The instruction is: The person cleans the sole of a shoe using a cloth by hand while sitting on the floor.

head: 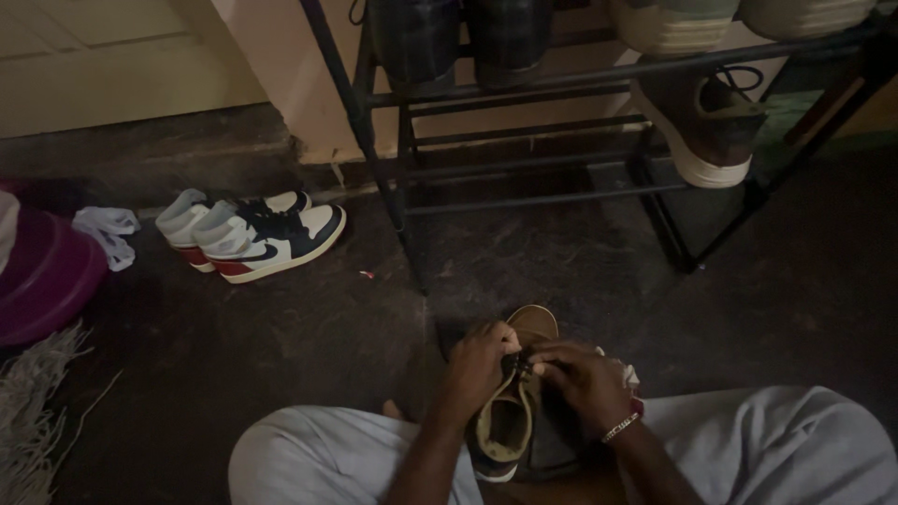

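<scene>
While the light is dim throughout the head view, both hands show clearly enough at the bottom middle, meeting over a brown shoe [510, 411] that rests between the person's knees. The left hand [479, 367] is curled over the shoe's upper from its own side, fingers bent down onto the laces [517, 363]. The right hand [585, 379] comes in from the other side, its fingertips pinched at the same dark laces, just touching the left hand's fingers. Whether either hand has a lace end actually gripped or only pressed is hard to tell in this light. A bracelet [619, 427] circles the right wrist. The shoe's toe [533, 323] points away from the hands, and its open mouth faces up just below them.

Beyond the hands, across the dark floor [309, 346], stands a black metal rack [524, 140]. A tan shoe [706, 131] sits on the rack up and to the right of the right hand, and dark footwear [458, 37] stands on a higher bar straight ahead. Well off to the left of the left hand lies a pair of sneakers [253, 234] in white, black and red, side by side on the floor. Farther left again are a white cloth [110, 232] and the edge of a purple basin [42, 276], with a fringed mat [28, 411] below it. Pale trousers [327, 454] cover both knees on either side of the hands.
</scene>
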